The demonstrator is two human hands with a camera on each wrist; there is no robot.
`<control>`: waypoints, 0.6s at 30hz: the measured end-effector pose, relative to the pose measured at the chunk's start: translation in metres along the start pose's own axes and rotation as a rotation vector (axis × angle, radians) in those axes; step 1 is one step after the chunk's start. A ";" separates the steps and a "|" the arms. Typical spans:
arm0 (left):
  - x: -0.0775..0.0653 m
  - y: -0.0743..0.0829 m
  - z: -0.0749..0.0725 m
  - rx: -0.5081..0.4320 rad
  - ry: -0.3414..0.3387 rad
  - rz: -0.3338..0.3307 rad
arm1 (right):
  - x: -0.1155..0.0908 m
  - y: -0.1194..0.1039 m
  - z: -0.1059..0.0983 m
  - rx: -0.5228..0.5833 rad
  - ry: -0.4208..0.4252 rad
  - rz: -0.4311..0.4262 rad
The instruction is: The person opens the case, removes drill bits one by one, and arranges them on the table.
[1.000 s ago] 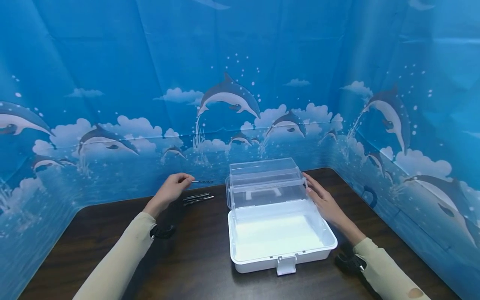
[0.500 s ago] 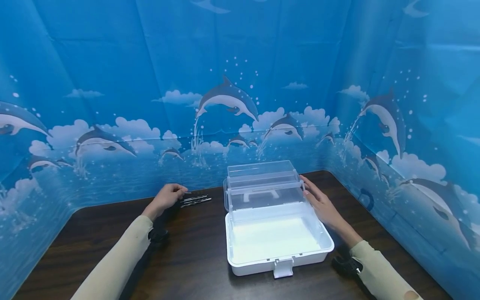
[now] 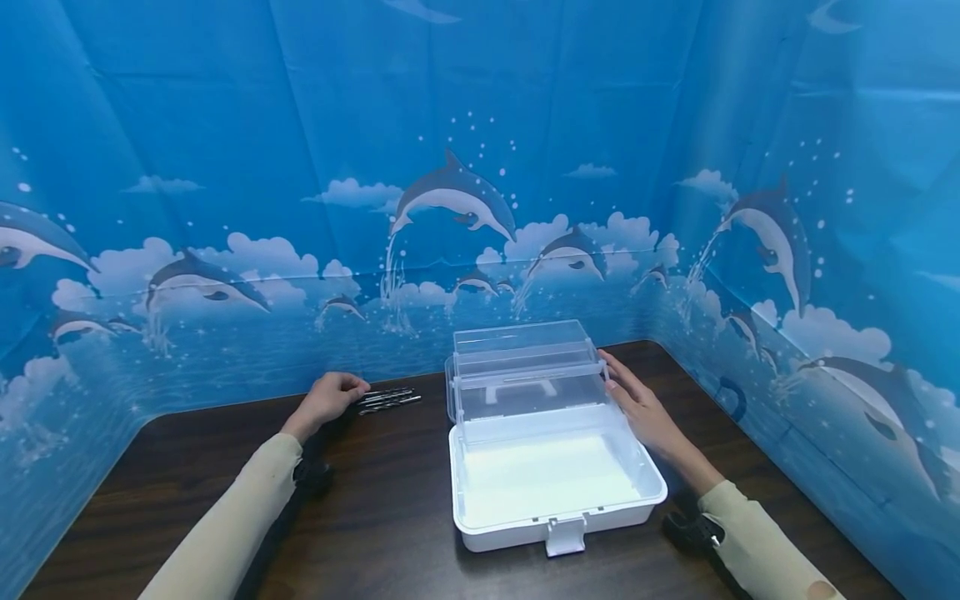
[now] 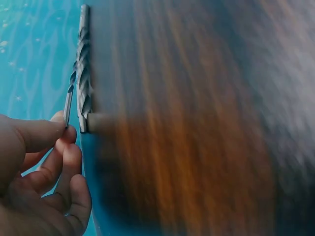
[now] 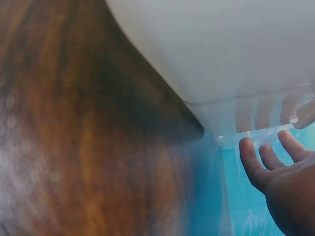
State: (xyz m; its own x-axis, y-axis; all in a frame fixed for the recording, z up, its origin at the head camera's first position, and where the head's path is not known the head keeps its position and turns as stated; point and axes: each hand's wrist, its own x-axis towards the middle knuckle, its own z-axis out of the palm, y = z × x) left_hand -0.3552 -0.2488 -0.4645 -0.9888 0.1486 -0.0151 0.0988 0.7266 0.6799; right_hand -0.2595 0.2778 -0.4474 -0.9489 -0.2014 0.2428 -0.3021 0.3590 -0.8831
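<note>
My left hand (image 3: 330, 397) is at the back left of the table, its thumb and fingertips pinching the end of a thin drill bit (image 4: 68, 105). Right alongside lie several larger drill bits (image 3: 393, 402), silver with spiral flutes, in a loose row. A white storage box (image 3: 517, 540) stands open to the right, with its clear lid (image 3: 517, 396) tipped back and a clear tray raised. My right hand (image 3: 647, 412) touches the right edge of the clear lid, fingers mostly straight, as the right wrist view also shows.
The dark wood-grain table (image 3: 367, 517) meets a blue dolphin-print curtain (image 3: 247, 350) along its back and sides. A white latch (image 3: 566, 537) hangs from the front of the box. Each wrist wears a black strap.
My left hand has come down and slightly left, bringing the thin drill bit from above the others to beside them. My right hand stays at the lid.
</note>
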 end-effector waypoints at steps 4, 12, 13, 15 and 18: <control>0.002 -0.006 0.001 0.081 0.008 0.021 | 0.000 0.001 0.001 -0.008 0.007 0.001; 0.004 -0.004 0.005 0.160 0.018 0.029 | -0.001 0.002 0.001 -0.011 0.003 -0.003; 0.004 -0.003 0.005 0.169 0.018 0.033 | -0.001 0.002 0.001 -0.011 0.004 -0.007; 0.004 -0.001 0.005 0.183 0.015 0.039 | -0.001 0.002 0.001 -0.010 0.005 -0.011; 0.005 0.000 0.005 0.196 0.011 0.051 | 0.000 0.001 0.000 -0.010 0.002 -0.016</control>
State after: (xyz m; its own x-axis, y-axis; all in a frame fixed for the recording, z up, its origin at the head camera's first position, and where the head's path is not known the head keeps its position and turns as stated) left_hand -0.3593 -0.2449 -0.4682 -0.9829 0.1823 0.0241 0.1677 0.8350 0.5240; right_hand -0.2594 0.2782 -0.4487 -0.9441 -0.2050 0.2581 -0.3184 0.3650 -0.8749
